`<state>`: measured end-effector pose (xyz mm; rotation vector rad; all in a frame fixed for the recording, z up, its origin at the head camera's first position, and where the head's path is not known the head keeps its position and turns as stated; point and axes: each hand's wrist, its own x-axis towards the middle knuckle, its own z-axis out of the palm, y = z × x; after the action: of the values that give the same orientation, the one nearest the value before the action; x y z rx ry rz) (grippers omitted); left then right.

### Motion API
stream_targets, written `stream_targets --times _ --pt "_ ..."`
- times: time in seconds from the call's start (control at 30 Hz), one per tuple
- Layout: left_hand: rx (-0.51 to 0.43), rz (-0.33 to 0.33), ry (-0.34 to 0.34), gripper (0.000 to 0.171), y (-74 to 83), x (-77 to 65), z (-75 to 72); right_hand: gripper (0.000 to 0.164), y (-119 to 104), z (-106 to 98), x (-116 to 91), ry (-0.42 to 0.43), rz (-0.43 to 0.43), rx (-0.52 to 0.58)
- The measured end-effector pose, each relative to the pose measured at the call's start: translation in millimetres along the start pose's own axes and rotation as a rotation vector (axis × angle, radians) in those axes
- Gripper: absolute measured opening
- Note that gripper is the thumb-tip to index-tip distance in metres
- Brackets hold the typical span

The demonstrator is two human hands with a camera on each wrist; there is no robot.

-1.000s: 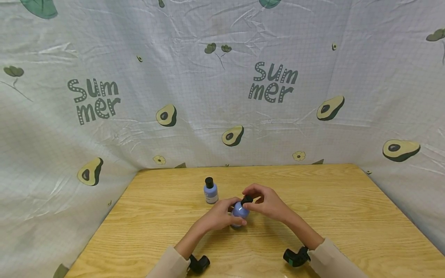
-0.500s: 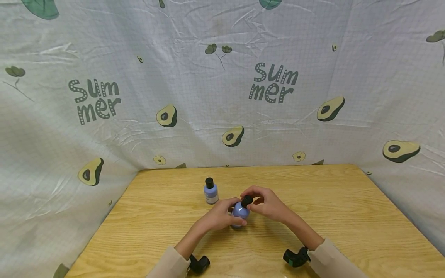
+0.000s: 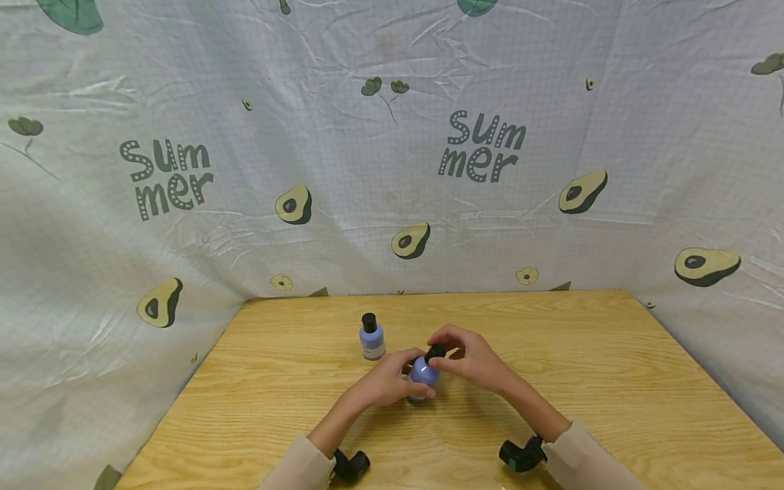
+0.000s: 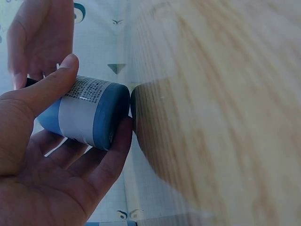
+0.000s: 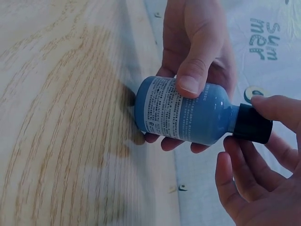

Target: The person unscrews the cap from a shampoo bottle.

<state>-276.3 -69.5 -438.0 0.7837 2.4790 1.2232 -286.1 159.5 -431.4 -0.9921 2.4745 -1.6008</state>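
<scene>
Bottle sat tilted between both hands, low over the table, contact unclear | leftmost: spare bottle stood upright behind, leaving working room | left hand wrapped its fingers and thumb round the body, likely to steady it | right hand pinched the cap at the neck, probably for turning control.

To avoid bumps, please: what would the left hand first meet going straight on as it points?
Beyond its blue bottle, the left hand would probably meet the right hand, pinching the black cap; depth is unclear.
</scene>
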Motion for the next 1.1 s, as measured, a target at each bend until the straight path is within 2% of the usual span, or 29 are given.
stream_targets --times 0.47,0.83,1.1 --pt "0.001 -0.005 0.012 0.053 -0.3 0.6 1.0 0.031 -3.3 -1.6 0.0 -0.045 -0.067 0.004" --pt "-0.003 -0.015 0.004 0.054 0.1 0.6 0.7 0.035 -3.3 -0.9 -0.5 -0.008 -0.01 -0.003" --pt "-0.004 -0.006 0.003 0.052 -0.7 1.3 1.1 0.03 -3.2 -2.0 -0.5 -0.031 -0.032 0.0"
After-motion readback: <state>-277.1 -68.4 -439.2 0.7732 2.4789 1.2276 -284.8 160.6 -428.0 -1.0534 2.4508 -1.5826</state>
